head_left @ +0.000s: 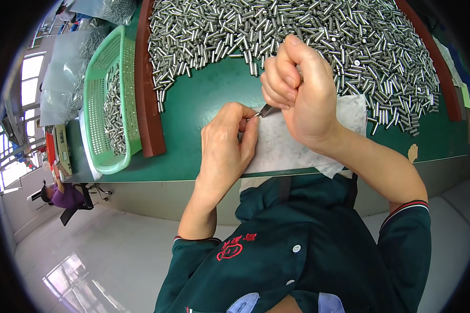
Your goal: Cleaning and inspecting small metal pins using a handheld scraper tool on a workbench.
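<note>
My left hand [222, 138] pinches a small shiny metal pin [257, 115] between thumb and forefinger. My right hand [310, 91] is closed in a raised fist around a slim tool with a dark metal blade [267, 110]; its handle is mostly hidden by the fingers. The blade's tip points down-left and meets or nearly meets the pin; I cannot tell whether they touch. Under both hands lies a smudged white cloth or paper sheet [277, 143] on the green tabletop [185, 125]. A large heap of similar metal pins [230, 31] spreads beyond my hands.
Reddish-brown rails [150, 104] border the heap on the left and right. Outside the left rail stands a light green perforated basket [96, 99] partly filled with pins. Clear plastic bags [62, 68] of pins lie farther left. A person in purple [68, 197] sits beyond the table's left end.
</note>
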Demonstrator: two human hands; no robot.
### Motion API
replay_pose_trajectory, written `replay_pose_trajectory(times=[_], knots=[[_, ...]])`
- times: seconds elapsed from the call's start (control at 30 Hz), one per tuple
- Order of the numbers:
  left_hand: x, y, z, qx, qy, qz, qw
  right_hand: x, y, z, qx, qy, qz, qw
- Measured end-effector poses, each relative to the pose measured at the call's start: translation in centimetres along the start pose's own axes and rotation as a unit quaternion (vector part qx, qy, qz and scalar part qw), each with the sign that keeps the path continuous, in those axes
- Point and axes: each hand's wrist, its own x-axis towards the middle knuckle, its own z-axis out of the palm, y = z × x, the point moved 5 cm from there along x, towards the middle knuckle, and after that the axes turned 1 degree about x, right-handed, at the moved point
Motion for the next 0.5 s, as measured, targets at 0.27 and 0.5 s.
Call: replay_pose_trajectory(times=[0.27,0.5], knots=[[0.01,-0.18,0.01,-0.013,0.014,-0.006,1.0,0.07,-0.03,0.02,-0.005,0.012,-0.004,1.0],[0.02,-0.12,-0.02,-0.009,0.029,-0.013,0.999,0.09,0.13,-0.01,-0.01,0.015,-0.008,1.0]])
